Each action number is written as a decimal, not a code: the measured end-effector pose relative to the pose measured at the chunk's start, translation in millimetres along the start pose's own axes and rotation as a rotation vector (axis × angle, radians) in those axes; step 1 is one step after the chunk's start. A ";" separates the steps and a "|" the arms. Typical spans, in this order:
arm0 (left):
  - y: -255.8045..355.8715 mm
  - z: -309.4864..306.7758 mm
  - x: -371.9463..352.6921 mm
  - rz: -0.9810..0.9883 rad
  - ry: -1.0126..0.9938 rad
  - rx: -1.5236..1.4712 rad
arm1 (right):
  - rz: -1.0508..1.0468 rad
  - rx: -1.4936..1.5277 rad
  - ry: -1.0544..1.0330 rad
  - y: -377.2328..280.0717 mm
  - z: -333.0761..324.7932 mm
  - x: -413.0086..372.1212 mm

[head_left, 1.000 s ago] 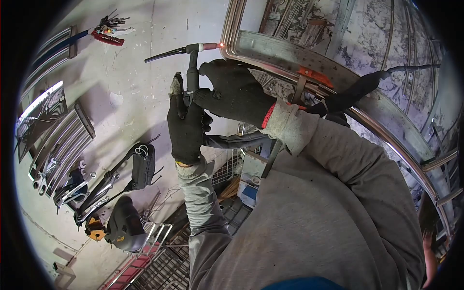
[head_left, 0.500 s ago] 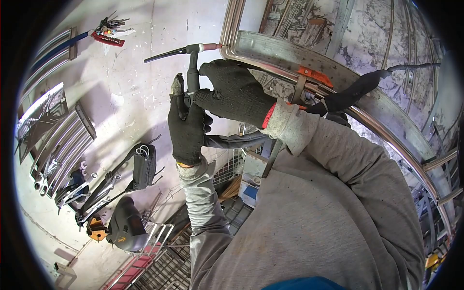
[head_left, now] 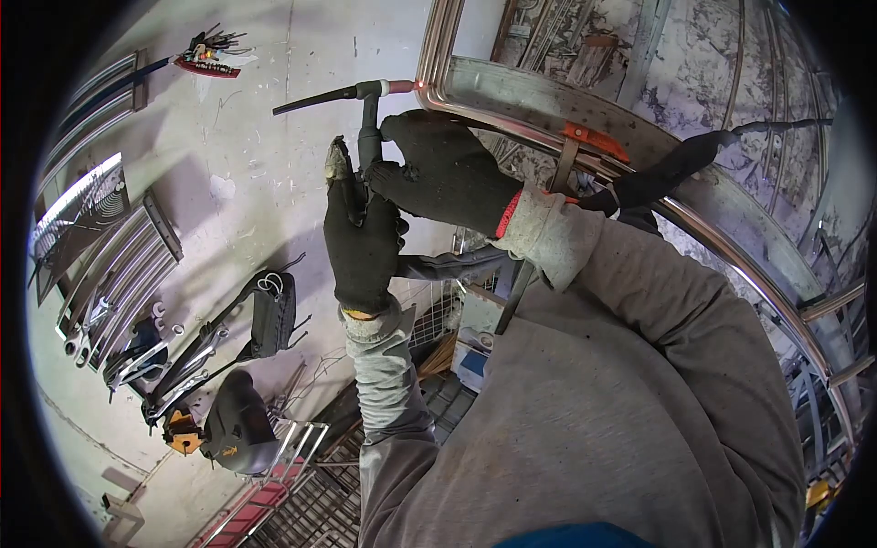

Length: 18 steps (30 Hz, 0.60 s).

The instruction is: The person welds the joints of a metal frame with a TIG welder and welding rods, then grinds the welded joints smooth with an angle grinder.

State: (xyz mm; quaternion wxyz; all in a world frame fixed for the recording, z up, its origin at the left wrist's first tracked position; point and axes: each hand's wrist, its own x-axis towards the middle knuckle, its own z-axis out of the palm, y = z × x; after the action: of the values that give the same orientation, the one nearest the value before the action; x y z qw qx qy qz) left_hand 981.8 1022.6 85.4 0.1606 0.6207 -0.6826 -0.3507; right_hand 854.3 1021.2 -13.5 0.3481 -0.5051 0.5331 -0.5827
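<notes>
A TIG welding torch (head_left: 369, 114) stands upright in my gloved hands, its long black back cap pointing left. Its pinkish nozzle (head_left: 399, 87) points right, at the corner of a bent polished metal tube frame (head_left: 437, 73), and a small bright glow shows where they meet. My left hand (head_left: 364, 251), in a black knit glove, is wrapped round the lower handle. My right hand (head_left: 448, 173), also in a black glove, closes on the handle from the right, its fingertips partly hidden. A dark sleeved cable (head_left: 448, 265) runs right from beside my left hand.
An orange-handled clamp (head_left: 594, 142) sits on the curved frame. A flat metal strip (head_left: 539, 87) follows its inside. On the left lie a welding helmet (head_left: 239, 425), wrenches (head_left: 146, 352), a black pouch (head_left: 272, 315) and a red-handled bunch of small tools (head_left: 208, 66).
A small glow has appeared at the nozzle's tip by the tube. My left hand has shifted slightly to the right, and the torch has tilted a little with it.
</notes>
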 end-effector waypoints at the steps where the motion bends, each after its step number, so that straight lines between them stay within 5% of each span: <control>1: 4.1 -0.2 -1.1 -0.030 -0.005 0.000 | 0.008 0.007 -0.012 -1.5 -1.4 0.2; 14: 2.2 5.2 -1.2 0.018 0.019 -0.007 | 0.039 0.040 -0.012 -1.4 -0.2 -0.4; 16: -5.7 2.6 -1.3 0.104 -0.012 -0.001 | -0.298 -0.073 0.046 11.3 13.5 -5.9; 18: -10.9 -1.5 -0.8 0.077 -0.043 0.041 | -0.363 -0.213 0.126 20.1 23.0 -7.9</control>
State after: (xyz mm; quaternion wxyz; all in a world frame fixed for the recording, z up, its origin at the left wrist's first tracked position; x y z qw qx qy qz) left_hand 991.0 1023.1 79.3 0.1467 0.5896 -0.7161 -0.3436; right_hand 875.6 1018.6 -36.6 0.1483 -0.5891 0.5127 -0.6067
